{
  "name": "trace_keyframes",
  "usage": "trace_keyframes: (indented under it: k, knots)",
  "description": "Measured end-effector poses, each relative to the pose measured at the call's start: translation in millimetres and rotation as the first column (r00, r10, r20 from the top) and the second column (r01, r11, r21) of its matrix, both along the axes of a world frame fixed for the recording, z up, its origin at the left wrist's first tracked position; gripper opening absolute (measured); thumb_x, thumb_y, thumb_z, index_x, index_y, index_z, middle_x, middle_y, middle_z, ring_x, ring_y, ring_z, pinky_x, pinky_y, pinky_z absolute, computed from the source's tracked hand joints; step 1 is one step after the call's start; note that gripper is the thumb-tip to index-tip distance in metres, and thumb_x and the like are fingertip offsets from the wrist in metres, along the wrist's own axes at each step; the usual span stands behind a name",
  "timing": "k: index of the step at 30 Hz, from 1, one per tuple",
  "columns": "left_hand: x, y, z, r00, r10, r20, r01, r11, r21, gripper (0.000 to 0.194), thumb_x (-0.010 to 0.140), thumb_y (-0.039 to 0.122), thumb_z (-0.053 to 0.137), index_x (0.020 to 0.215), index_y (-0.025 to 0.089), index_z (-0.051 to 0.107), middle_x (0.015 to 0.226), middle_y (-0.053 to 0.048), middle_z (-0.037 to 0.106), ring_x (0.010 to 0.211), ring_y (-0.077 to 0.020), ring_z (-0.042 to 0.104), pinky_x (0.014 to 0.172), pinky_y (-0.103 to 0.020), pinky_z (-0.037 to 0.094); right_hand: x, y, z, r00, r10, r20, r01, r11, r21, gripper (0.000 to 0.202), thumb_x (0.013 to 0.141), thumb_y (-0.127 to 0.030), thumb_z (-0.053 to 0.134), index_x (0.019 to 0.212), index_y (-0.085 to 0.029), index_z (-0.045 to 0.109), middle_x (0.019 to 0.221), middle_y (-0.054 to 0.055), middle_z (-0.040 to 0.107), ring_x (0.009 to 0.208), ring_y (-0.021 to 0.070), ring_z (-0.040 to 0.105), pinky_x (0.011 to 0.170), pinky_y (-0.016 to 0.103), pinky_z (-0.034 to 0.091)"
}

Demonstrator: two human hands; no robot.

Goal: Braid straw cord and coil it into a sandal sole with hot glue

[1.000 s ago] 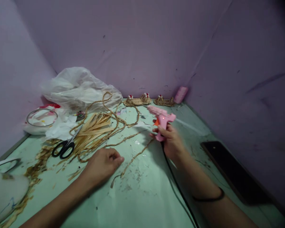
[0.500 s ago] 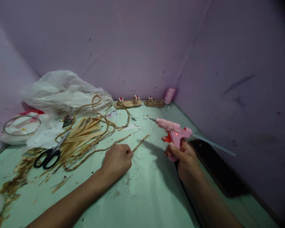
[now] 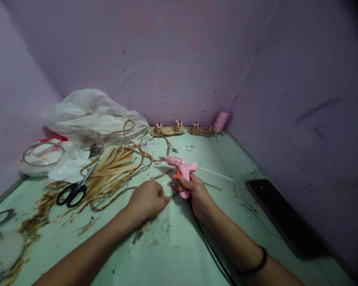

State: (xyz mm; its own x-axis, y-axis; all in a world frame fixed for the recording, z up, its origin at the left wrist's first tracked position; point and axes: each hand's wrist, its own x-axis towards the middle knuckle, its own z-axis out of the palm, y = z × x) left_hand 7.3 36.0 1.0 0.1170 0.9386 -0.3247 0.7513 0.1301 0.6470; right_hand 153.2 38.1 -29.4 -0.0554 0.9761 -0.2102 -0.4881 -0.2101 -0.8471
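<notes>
My right hand (image 3: pixel 197 192) is wrapped round the handle of a pink glue gun (image 3: pixel 183 169), whose nozzle points left and whose clear glue stick juts out to the right. Close beside it, my left hand (image 3: pixel 149 198) is closed, low over the table, on a braided straw cord; a short piece of cord shows by its fingertips, partly hidden by my right hand. A longer braided cord (image 3: pixel 107 201) lies in loops to the left of my left hand, over loose flat straw strips (image 3: pixel 115 163).
Black-handled scissors (image 3: pixel 71 194), a plastic bag (image 3: pixel 92 115) and a glass-rimmed bowl (image 3: pixel 43 154) lie left. Small woven pieces (image 3: pixel 168 130) and a pink spool (image 3: pixel 221 121) stand by the wall. A dark phone (image 3: pixel 286 218) lies right on the green table (image 3: pixel 173 254).
My right hand has brought the glue gun leftward, near my left hand. The view has shifted slightly, and my left hand remains closed at about the same place.
</notes>
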Motion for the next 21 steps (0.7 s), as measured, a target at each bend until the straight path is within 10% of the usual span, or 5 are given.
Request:
trace_keyframes:
  k: [9,21]
  knots:
    - [-58.0,-51.2,19.0,0.990,0.070,-0.123,-0.079,0.995,-0.066,0.036,0.071,0.048,0.048,0.052,0.017,0.054,0.050,0.002,0.044,0.051,-0.0117,0.038,0.049,-0.023,0.025,5.8,-4.5,-7.0,1.000,-0.003,0.021,0.005,0.998,-0.069,0.023,0.062,-0.033,0.074,0.077,-0.018,0.065,0.047,-0.004,0.054,0.060,0.0160,0.060,0.077,0.032,0.049]
    - [-37.5,-74.3,-6.2,0.963,0.213,0.163,-0.151,0.933,-0.326,0.020,0.064,0.033,0.053,0.055,0.016,0.053,0.044,0.004,0.049,0.041,-0.0074,0.038,0.043,-0.021,0.027,4.5,-2.4,-9.7,0.997,-0.035,0.066,0.037,0.999,-0.030,0.025,0.060,-0.032,0.075,0.076,-0.018,0.063,0.049,-0.005,0.057,0.057,0.0141,0.059,0.084,0.034,0.048]
